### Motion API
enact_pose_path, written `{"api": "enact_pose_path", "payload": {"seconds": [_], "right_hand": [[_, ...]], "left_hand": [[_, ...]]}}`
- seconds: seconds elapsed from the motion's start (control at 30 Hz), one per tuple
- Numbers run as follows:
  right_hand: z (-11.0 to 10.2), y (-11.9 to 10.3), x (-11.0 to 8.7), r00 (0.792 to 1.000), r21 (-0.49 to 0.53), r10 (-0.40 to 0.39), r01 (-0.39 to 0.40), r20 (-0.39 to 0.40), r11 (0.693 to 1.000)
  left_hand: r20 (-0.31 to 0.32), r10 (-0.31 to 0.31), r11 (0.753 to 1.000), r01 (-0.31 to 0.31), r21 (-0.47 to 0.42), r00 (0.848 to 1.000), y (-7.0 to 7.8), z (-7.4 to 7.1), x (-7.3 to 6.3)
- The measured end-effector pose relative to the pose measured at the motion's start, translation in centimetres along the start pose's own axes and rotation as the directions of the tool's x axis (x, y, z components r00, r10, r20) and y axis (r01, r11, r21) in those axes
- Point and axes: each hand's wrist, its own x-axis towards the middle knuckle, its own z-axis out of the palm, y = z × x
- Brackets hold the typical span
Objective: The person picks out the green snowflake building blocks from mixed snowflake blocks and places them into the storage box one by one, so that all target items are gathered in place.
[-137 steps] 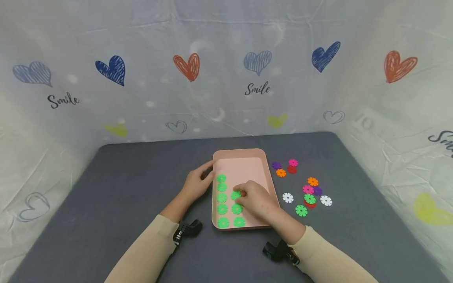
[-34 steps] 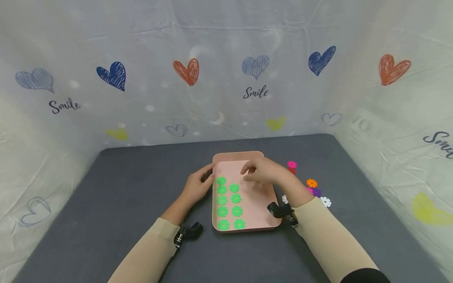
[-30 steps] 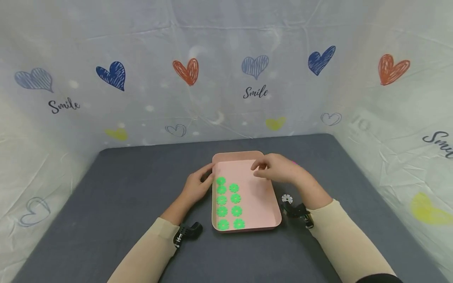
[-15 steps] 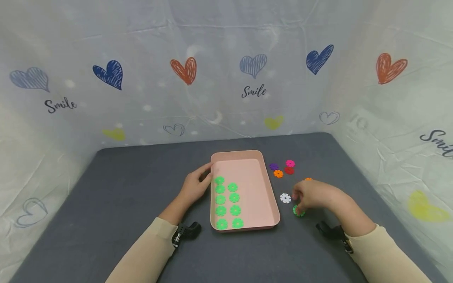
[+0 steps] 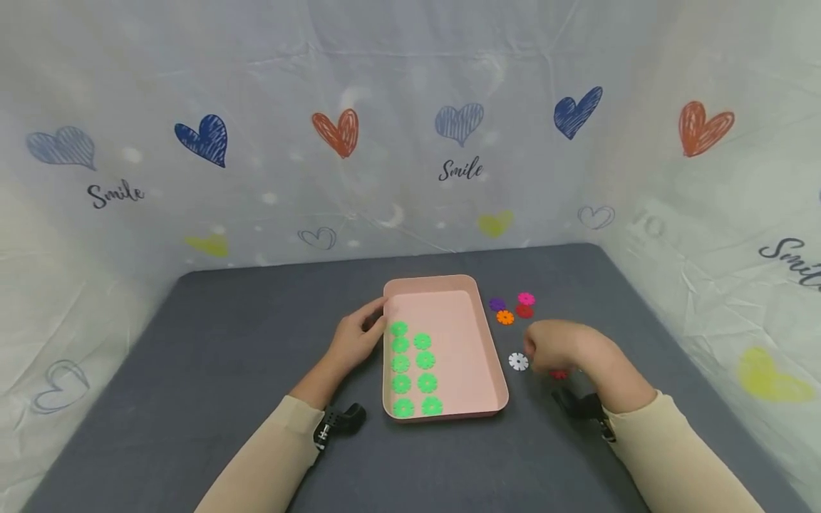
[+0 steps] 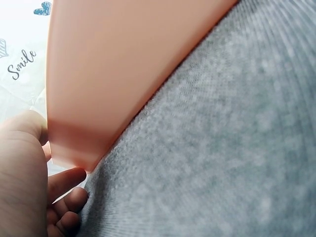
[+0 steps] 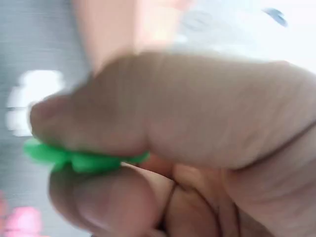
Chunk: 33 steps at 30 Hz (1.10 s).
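In the right wrist view my right hand (image 5: 556, 346) pinches a green snowflake disc (image 7: 91, 162) between thumb and finger. The head view shows this hand low over the table, right of the pink tray (image 5: 458, 342), with a red disc (image 5: 559, 374) partly hidden beneath it. A white disc (image 5: 518, 362) lies just left of its fingers. My left hand (image 5: 354, 335) rests against the tray's left side, fingertips at the outer wall (image 6: 108, 64). Inside the tray, several green discs (image 5: 426, 360) lie flat in two columns along the left.
Beyond the right hand lie a purple disc (image 5: 497, 304), an orange disc (image 5: 505, 317), a pink disc (image 5: 526, 298) and a red disc (image 5: 524, 311). The dark grey table (image 5: 269, 342) is backed by a pale curtain (image 5: 398, 85) printed with hearts.
From over the tray, my right hand has moved right to the loose discs and lifted a green one off the table. My left hand stays at the tray's side.
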Motion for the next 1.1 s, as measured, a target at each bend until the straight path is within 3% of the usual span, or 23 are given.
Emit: {"api": "enact_pose_path", "payload": {"seconds": [0.23,0.37,0.47,0.53,0.63,0.8,0.9,1.03,1.1], "right_hand": [[-3.2,-3.8,2.9,0.981,0.050,-0.116,0.124,-0.153,0.991],[-3.1,-6.1,5.7,0.976,0.130,-0.153,0.174,-0.154,0.976],[-2.4,-7.3,7.9,0.976,0.136,-0.168,0.187,-0.139,0.973],[-1.7,-8.0,9.4,0.973,0.088,-0.186,0.199,-0.135,0.976],[-0.8,-8.8,11.6,0.969,-0.081,-0.201,0.191,-0.146,0.978],[0.6,-9.5,14.1,0.971,-0.351,-0.162,0.092,-0.175,0.932],[1.4,-9.6,15.1,0.976,-0.288,-0.160,0.111,-0.150,0.951],[2.5,-9.3,15.7,0.974,-0.126,-0.192,0.177,-0.117,0.976],[2.8,-9.3,15.6,0.971,-0.131,-0.207,0.191,-0.123,0.973]], "left_hand": [[0.008,-0.002,1.000,0.002,-0.003,1.000,0.0,0.2,0.1],[0.004,-0.005,1.000,0.005,0.002,1.000,-0.1,0.1,0.0],[0.000,-0.006,1.000,0.006,-0.002,1.000,-0.1,0.1,-0.1],[-0.003,-0.010,1.000,0.010,0.002,1.000,-0.2,0.2,-0.2],[-0.006,-0.024,1.000,0.024,-0.004,1.000,-0.2,0.2,-0.3],[0.000,-0.020,1.000,0.020,-0.022,1.000,-0.5,0.1,-0.3],[0.003,-0.005,1.000,0.005,-0.024,1.000,-0.7,-0.1,-0.1],[0.012,0.015,1.000,-0.014,-0.027,1.000,-1.2,-0.1,0.1],[0.015,0.027,0.999,-0.026,-0.029,1.000,-1.5,0.0,0.3]]}}
